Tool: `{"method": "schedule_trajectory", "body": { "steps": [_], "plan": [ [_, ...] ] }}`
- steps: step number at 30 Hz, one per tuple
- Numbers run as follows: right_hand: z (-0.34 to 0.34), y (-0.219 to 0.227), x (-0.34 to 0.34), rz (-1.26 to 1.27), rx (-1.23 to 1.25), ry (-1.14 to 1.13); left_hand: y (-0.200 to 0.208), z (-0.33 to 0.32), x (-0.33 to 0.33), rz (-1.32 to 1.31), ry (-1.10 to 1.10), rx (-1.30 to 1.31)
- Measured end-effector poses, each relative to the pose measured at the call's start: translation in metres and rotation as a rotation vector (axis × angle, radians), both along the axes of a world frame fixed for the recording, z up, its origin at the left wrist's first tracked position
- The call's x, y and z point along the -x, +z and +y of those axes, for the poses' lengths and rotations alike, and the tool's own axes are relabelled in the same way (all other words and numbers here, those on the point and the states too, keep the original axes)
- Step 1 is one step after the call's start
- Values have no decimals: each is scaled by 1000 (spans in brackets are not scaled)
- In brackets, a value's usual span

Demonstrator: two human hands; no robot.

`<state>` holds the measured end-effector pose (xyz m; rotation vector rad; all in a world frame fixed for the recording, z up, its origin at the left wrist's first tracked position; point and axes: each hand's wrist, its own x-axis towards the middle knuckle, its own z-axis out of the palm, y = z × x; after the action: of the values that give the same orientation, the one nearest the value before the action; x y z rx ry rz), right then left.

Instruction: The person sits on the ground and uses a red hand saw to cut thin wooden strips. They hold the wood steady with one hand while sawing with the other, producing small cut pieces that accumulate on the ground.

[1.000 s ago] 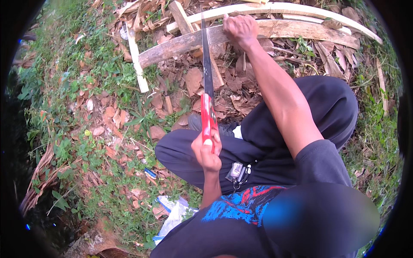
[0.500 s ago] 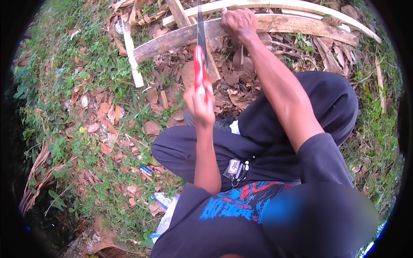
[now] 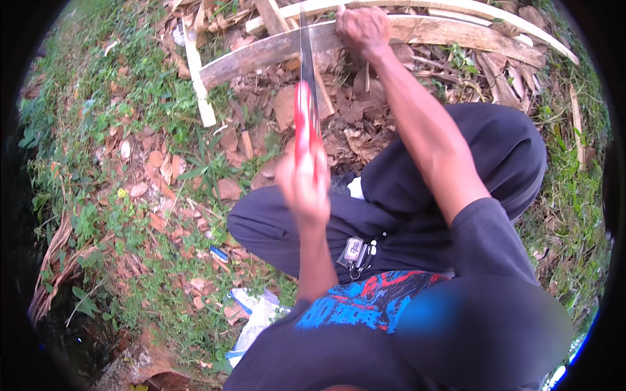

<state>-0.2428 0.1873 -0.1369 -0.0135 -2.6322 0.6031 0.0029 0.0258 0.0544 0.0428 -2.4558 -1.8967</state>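
Note:
A hand saw with a red handle is gripped in my left hand, its fingers closed around the handle. The dark blade points away from me and crosses the weathered wooden plank. Further right along the same plank, my right hand presses down on it with bent fingers over its upper edge. Slight blur covers the left hand and saw handle. Behind the plank runs a paler strip of wood.
A narrow pale stick lies by the plank's left end. A wooden-handled tool rests among dry leaves nearby. My folded legs sit close below. On the grass at left are a small blue object and a white plastic bag.
My left hand has pulled the saw back toward my body, the handle now lower in view. The right hand keeps its place on the plank.

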Motion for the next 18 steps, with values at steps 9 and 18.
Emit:
{"method": "schedule_trajectory", "body": {
  "steps": [9, 18],
  "plan": [
    [-12, 22, -11, -107, 37, 29, -13, 13, 6, -62, 403, -1],
    [-7, 18, -8, -60, -31, -13, -14, -7, 0, 111, 92, 138]
  ]
}}
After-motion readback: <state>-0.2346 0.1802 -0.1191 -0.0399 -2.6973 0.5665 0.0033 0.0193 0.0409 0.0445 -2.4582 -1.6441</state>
